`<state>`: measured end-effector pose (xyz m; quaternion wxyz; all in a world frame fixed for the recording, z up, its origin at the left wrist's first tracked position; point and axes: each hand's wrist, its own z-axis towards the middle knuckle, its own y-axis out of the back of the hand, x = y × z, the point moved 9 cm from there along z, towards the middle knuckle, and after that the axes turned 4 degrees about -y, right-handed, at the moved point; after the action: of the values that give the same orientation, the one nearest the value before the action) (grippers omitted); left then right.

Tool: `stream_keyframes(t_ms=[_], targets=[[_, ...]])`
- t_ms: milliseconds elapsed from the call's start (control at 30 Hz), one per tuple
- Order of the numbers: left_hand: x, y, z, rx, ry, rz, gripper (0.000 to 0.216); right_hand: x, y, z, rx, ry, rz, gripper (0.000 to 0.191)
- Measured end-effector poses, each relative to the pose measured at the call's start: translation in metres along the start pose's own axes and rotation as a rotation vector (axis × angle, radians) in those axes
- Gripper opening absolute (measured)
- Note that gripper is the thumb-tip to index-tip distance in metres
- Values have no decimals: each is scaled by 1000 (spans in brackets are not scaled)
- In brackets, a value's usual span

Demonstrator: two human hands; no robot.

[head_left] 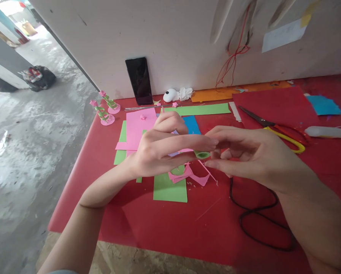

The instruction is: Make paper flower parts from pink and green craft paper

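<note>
Our left hand (166, 144) is clamped on the green paper coil (202, 154) at its fingertips; whether our right hand (246, 152), just beside, grips it, we cannot tell. We should pinch lightly, avoiding flattening.

We look across our red flat-topped table (170, 224).
Two pink-and-green paper flowers (102, 115) stand left; a black rectangular phone (138, 80) leans behind the pink rectangular paper; (134, 131) yellow-handled metal scissors (268, 124) lie right (blades over the red paper sheet (273, 102)).

I can read no lettering, brand, number or sign here; the white paper (284, 35) seems too blurred to judge.
</note>
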<state>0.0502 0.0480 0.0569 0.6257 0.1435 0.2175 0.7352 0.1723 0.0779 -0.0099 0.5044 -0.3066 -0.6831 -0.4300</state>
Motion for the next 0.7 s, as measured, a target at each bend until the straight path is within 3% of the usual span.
stream_keyframes(t_ms=[367, 567, 700], targets=[[4, -4, -3, 6, 103, -34, 23, -1, -10, 6, 18, -38, 113, 15], [0, -6, 0, 36, 67, -59, 18, 5, -9, 5, -20, 41, 67, 13], [-1, -9, -2, 52, 63, -71, 20, 0, -10, 7, -31, 11, 62, 18]])
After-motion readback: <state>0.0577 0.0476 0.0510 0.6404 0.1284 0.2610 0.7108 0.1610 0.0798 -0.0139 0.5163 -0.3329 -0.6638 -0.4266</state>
